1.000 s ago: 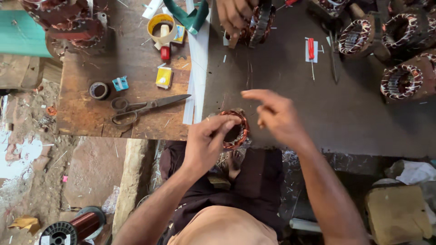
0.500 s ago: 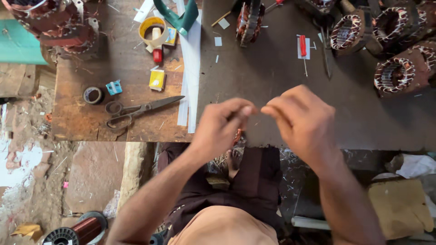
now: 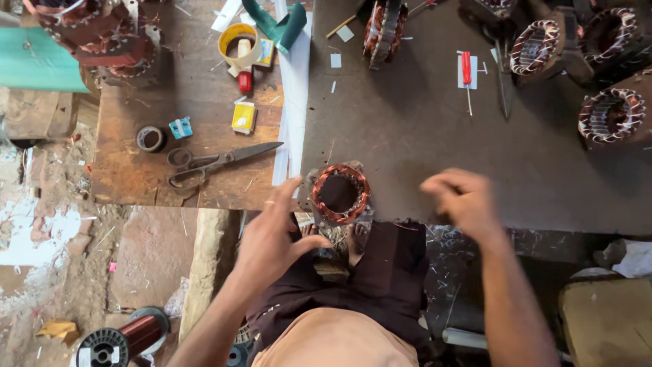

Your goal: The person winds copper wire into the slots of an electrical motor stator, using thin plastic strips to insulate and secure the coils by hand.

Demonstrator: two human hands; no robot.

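Note:
A round motor stator with copper windings (image 3: pixel 340 194) sits at the near edge of the dark work surface (image 3: pixel 421 136), just above my lap. My left hand (image 3: pixel 272 234) is spread open beside its left side, fingers apart, holding nothing that I can see. My right hand (image 3: pixel 462 200) hovers to the right of the stator with fingers loosely curled and blurred; whether it pinches a thin wire I cannot tell.
Scissors (image 3: pixel 217 161), a yellow tape roll (image 3: pixel 239 39), a small black tape roll (image 3: pixel 150 138), a yellow box (image 3: pixel 244 117) and a blue clip (image 3: pixel 180 127) lie on the wooden board (image 3: pixel 129 177). Several wound stators (image 3: pixel 611 115) stand far right. A red screwdriver (image 3: pixel 466 71) lies on the surface. A copper wire spool (image 3: pixel 122 340) lies on the floor.
Both hands were together at the stator, then raised in front of it; now they have drawn apart and lowered, uncovering the stator.

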